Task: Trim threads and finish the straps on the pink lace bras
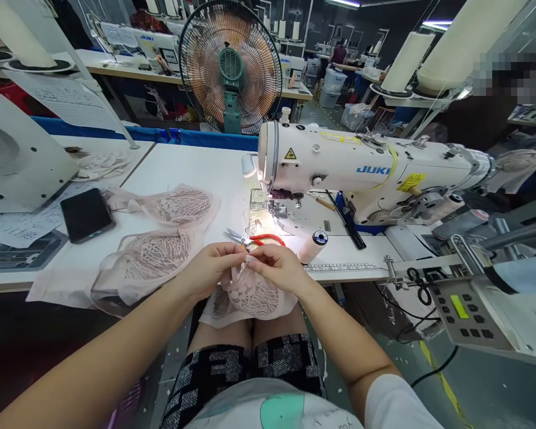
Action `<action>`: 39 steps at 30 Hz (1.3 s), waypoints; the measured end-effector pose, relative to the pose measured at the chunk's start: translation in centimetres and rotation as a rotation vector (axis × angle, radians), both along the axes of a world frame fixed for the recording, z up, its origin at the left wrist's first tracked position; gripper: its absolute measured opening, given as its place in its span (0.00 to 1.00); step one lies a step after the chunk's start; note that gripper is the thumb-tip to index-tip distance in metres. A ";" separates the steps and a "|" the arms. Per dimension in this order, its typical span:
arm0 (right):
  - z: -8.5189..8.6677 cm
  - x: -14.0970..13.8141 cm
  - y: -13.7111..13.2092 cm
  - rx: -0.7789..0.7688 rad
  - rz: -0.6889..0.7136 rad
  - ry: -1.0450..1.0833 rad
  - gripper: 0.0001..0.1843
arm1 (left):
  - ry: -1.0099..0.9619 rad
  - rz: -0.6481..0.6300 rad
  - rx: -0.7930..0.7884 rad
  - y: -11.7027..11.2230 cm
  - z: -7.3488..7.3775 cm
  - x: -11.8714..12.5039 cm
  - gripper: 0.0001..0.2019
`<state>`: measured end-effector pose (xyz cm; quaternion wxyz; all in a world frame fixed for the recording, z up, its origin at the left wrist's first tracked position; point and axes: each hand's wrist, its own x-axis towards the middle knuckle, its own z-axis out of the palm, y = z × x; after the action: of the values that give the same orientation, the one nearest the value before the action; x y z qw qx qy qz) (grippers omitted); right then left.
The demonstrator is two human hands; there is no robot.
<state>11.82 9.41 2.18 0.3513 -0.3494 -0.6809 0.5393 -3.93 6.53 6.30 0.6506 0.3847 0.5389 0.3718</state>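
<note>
Over my lap, at the table's front edge, a pale pink lace bra (254, 295) hangs from my fingertips. My left hand (212, 268) pinches its upper edge, and my right hand (280, 265) pinches the same edge close beside it. The exact spot between the fingers is too small to make out. Just behind my hands lie thread snips (268, 238) with red handles, blades pointing left. More pale pink lace bra pieces (158, 256) lie spread on the table left of my left hand. A spool of pink thread (312, 247) stands right of my right hand.
A white JUKI sewing machine (339, 164) with its lamp lit stands ahead. Black tweezers (346, 220) lie by its base. A phone (87, 214) rests on the left. Behind the table stands a large fan (231, 65). A control box (469, 310) juts out at right.
</note>
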 end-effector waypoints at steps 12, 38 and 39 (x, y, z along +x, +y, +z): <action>0.1 -0.5 -1.9 -0.014 -0.011 0.014 0.10 | -0.038 0.017 -0.016 -1.7 -0.1 -0.6 0.16; -0.6 -0.8 -4.5 0.871 -0.119 -0.147 0.09 | -0.080 0.075 -0.058 -4.8 -3.5 -0.4 0.15; -0.6 -0.7 -5.1 0.855 -0.116 -0.080 0.08 | -0.091 0.084 -0.079 -5.4 -3.9 -0.2 0.15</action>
<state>11.10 4.27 1.58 0.4675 -0.2308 -0.8354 0.1743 -4.13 1.11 2.40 0.6728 0.3186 0.5387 0.3945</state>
